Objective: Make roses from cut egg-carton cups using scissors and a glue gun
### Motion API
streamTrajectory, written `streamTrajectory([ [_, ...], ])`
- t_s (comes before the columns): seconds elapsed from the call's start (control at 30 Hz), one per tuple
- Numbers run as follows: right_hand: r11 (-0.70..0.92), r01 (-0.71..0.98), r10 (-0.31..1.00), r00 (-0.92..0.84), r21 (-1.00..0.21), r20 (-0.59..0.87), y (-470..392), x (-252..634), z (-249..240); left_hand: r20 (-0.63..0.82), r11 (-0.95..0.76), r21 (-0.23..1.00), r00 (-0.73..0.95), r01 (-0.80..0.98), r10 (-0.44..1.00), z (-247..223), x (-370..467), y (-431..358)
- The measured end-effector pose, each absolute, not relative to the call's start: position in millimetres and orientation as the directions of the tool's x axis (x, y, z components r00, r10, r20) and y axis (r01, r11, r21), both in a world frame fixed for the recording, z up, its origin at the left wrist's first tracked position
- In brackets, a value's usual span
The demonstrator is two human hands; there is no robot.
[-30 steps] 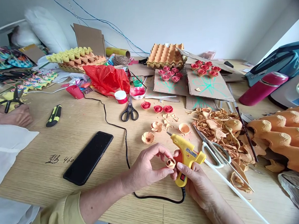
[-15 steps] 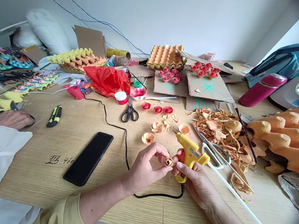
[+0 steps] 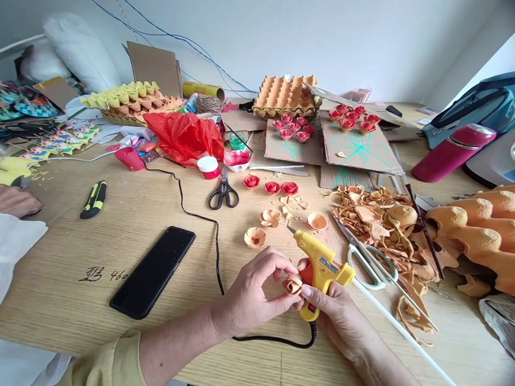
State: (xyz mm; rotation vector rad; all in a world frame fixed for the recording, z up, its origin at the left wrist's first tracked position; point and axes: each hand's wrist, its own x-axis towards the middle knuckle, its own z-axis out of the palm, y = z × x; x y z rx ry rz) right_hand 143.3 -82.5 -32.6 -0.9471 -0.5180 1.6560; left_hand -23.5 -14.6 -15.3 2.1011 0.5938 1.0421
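Between the thumb and fingers of my left hand (image 3: pixel 252 290) is a small rolled orange paper-pulp rosebud (image 3: pixel 294 285). My right hand (image 3: pixel 341 312) grips a yellow hot glue gun (image 3: pixel 320 262), nozzle pointing up and left, a white glue stick (image 3: pixel 414 339) trailing from its back. My right thumb tip touches the rosebud's side. Beyond my hands lie an orange petal flower (image 3: pixel 255 237), a second one (image 3: pixel 270 218) and a plain orange cup (image 3: pixel 317 221). The fingertips behind the rosebud are partly hidden.
A black phone (image 3: pixel 152 273), a utility knife (image 3: pixel 93 199) and black scissors (image 3: pixel 224 193) lie to the left. White-handled scissors (image 3: pixel 372 268) rest by orange scraps (image 3: pixel 368 213) at right. Red flowers (image 3: pixel 272 188) stand behind. A co-worker's hand (image 3: pixel 13 200) is at the far left.
The rosebud has turned from facing me to a tilted side view, and my right thumb now meets it. The glue gun has shifted slightly left. The co-worker's hand has drawn left.
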Motion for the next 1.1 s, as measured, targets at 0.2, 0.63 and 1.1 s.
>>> streamTrajectory([
  [0.2, -0.289, -0.574, 0.948, -0.057, -0.766, -0.314, -82.8, 142.9, -31.5, 0.483, -0.617, 0.785, 0.564, 0.059, 0.67, -12.6, -25.0, -12.5],
  [0.63, -0.175, -0.655, 0.969, 0.016, -0.735, -0.246, -81.0, 153.5, -27.4, 0.439, -0.557, 0.817, 0.466, 0.15, 0.768, -17.6, -27.1, -1.4],
  [1.1, 0.015, -0.545, 0.983, 0.16, -0.838, -0.087, -87.1, 165.1, -21.5, 0.362, -0.428, 0.894, 0.349, 0.133, 0.864, 3.0, -49.7, 26.4],
])
